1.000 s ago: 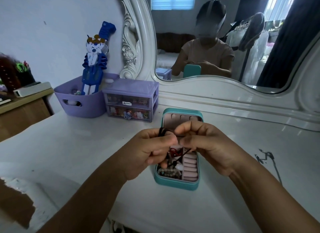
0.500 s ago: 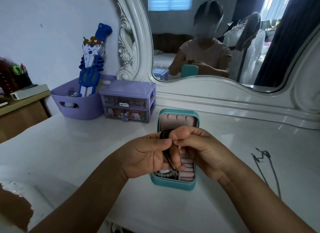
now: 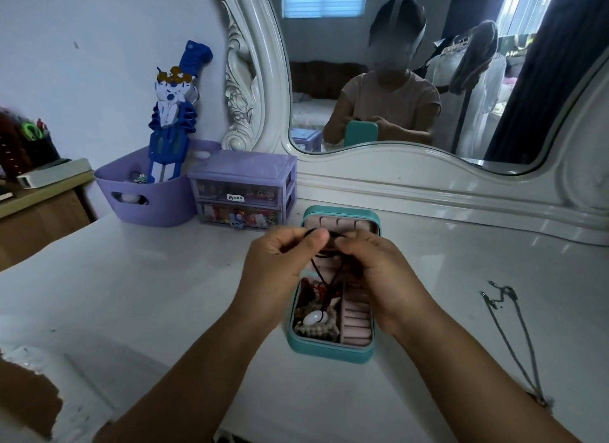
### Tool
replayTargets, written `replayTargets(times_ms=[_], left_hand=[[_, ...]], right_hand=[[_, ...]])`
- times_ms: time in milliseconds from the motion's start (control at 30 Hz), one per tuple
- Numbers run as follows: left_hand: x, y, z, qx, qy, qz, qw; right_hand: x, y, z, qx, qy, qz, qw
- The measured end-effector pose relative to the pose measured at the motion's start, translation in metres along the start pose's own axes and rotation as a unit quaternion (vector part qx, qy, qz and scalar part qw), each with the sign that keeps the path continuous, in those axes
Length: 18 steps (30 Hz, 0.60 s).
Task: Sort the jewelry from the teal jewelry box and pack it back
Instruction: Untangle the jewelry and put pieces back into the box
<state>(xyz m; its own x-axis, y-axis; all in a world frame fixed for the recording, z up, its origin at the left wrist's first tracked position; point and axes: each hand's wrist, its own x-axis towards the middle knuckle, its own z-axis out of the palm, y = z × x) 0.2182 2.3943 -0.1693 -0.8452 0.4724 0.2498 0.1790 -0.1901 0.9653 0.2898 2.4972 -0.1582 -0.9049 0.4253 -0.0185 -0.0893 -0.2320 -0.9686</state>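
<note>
The teal jewelry box point(image 3: 329, 352) stands open on the white dresser top, its pink-lined lid upright behind. Above it my left hand point(image 3: 276, 271) and my right hand point(image 3: 372, 271) both pinch a black cord necklace point(image 3: 319, 271) between thumb and fingers. The cord hangs down into the box, and its white oval pendant point(image 3: 313, 319) lies on a pearl strand point(image 3: 313, 330) in the left compartment. Red and dark pieces lie above the pendant. Pink ring rolls point(image 3: 356, 317) fill the right compartment.
A silver chain necklace point(image 3: 507, 330) lies on the dresser top to the right. At the back left stand a purple basket point(image 3: 148, 195) with a blue toy and a purple mini drawer unit point(image 3: 242, 192). The mirror frame point(image 3: 428, 185) runs along the back.
My hands have drawn slightly apart and lifted, stretching the black cord between them. The white pendant, hidden behind my hands before, now shows inside the box.
</note>
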Motion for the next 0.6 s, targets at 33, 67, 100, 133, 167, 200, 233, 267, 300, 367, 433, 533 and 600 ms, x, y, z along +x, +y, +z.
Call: replayTargets(times_ms=[33, 67, 100, 133, 167, 200, 233, 267, 300, 367, 433, 533, 600], left_hand=[[0.005, -0.004, -0.003, 0.063, 0.035, 0.032, 0.997], [0.010, -0.009, -0.007, 0.118, 0.056, 0.055, 0.990], [0.014, -0.013, -0.008, 0.155, 0.064, 0.072, 0.983], [0.018, -0.017, -0.010, 0.177, 0.062, 0.081, 0.979], [0.021, -0.021, -0.010, 0.186, 0.052, 0.082, 0.978], [0.023, -0.023, -0.009, 0.183, 0.037, 0.079, 0.979], [0.026, -0.025, -0.008, 0.172, 0.021, 0.075, 0.982], [0.027, -0.026, -0.007, 0.160, 0.009, 0.075, 0.984], [0.030, -0.029, -0.007, 0.146, 0.002, 0.073, 0.987], [0.032, -0.030, -0.005, 0.108, -0.005, 0.075, 0.991], [0.029, -0.029, -0.002, 0.085, 0.013, 0.094, 0.992], [0.026, -0.032, 0.004, 0.078, 0.077, 0.121, 0.987], [0.025, -0.034, 0.008, 0.074, 0.114, 0.136, 0.981]], right_hand=[[0.002, 0.003, -0.001, -0.067, 0.035, -0.035, 0.997], [0.004, 0.007, -0.003, -0.157, 0.075, -0.084, 0.981], [0.006, 0.011, -0.004, -0.243, 0.118, -0.138, 0.953], [0.008, 0.014, -0.005, -0.308, 0.163, -0.193, 0.917], [0.009, 0.017, -0.004, -0.356, 0.206, -0.246, 0.878], [0.009, 0.020, -0.003, -0.387, 0.242, -0.292, 0.840], [0.010, 0.022, -0.003, -0.408, 0.268, -0.318, 0.813], [0.012, 0.024, -0.004, -0.420, 0.283, -0.322, 0.800], [0.013, 0.024, -0.004, -0.422, 0.287, -0.308, 0.803], [0.017, 0.025, -0.006, -0.418, 0.272, -0.265, 0.825], [0.021, 0.023, -0.008, -0.393, 0.245, -0.238, 0.854], [0.022, 0.019, -0.004, -0.313, 0.212, -0.213, 0.901], [0.022, 0.018, 0.000, -0.295, 0.216, -0.210, 0.907]])
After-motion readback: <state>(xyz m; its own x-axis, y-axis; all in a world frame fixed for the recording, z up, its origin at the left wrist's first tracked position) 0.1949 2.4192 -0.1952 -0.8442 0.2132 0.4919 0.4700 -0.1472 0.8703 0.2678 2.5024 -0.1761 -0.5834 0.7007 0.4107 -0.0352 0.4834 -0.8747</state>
